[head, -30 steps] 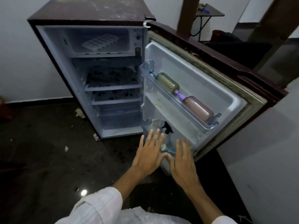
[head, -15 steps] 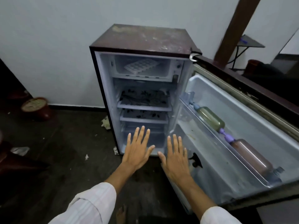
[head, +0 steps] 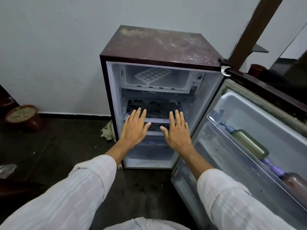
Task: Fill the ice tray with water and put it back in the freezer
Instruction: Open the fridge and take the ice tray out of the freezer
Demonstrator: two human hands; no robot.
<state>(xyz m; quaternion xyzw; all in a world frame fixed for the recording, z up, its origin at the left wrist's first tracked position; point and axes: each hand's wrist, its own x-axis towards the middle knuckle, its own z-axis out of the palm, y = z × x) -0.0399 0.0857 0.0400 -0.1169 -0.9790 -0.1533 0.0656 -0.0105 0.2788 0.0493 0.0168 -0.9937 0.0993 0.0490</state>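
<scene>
A white ice tray [head: 152, 75] lies at an angle inside the freezer compartment [head: 181, 80] at the top of a small maroon fridge [head: 159, 45]. The fridge door [head: 259, 130] stands wide open to the right. Both my hands hover in front of the middle shelves, palms down and fingers spread. My left hand [head: 134, 128] is left of my right hand [head: 177, 130], a short gap between them. Neither touches or holds anything. The tray sits well above both hands.
A door rack holds a green bottle [head: 249, 143] and a brown bottle [head: 295, 185] lying on their sides. A clay pot [head: 23, 117] stands by the wall at the left. Scraps lie on the dark floor [head: 54, 146]. A wooden post [head: 255, 30] rises behind the door.
My view has swung left and back, so the fridge interior now sits centred. Both hands have moved from the lower door rack up to the front of the middle shelves, still flat and empty.
</scene>
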